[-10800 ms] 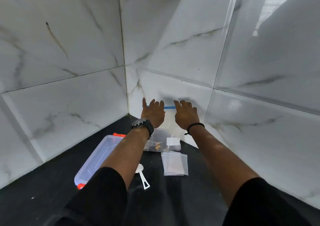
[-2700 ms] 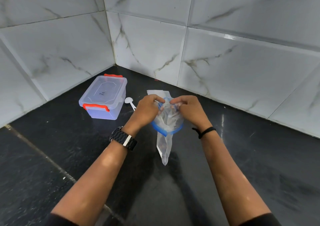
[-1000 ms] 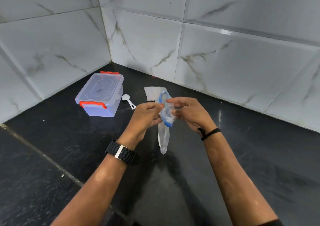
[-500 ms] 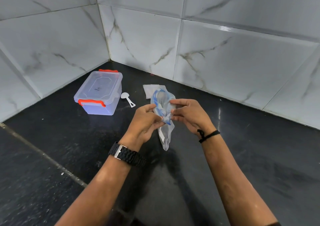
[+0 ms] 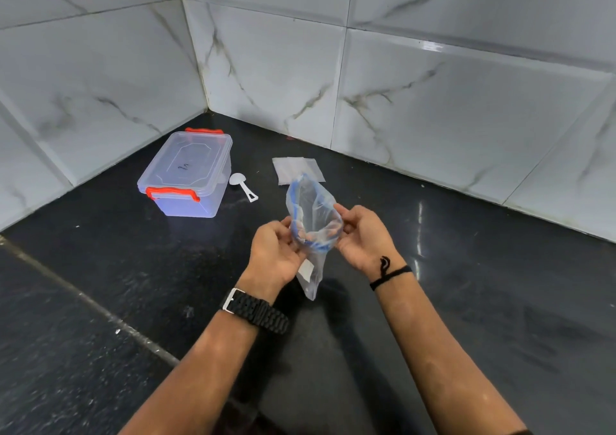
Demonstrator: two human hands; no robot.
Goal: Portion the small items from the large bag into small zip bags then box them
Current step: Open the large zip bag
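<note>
- A person's left hand [image 5: 278, 251] and right hand [image 5: 361, 234] hold a clear large bag [image 5: 311, 221] with a blue zip rim in the air above a black worktop [image 5: 483, 301]; each grip pinches one side of the rim, pulling the mouth wide open.
- Below the two grips the bag hangs down to a narrow point, a white label showing on its side; what lies inside cannot be made out.
- A black watch [image 5: 256, 311] sits on the left wrist, a black cord [image 5: 388, 273] on the right.
- Beyond the grips, just past the bag's raised rim, a stack of small zip bags [image 5: 293, 168] lies flat on the worktop.
- Beyond and to the left of the grips, a white scoop [image 5: 241, 184] lies beside a clear plastic box [image 5: 188, 173] with orange clips, its lid on.
- Farthest off, white marble-look tiled walls [image 5: 433, 101] meet in a corner.
</note>
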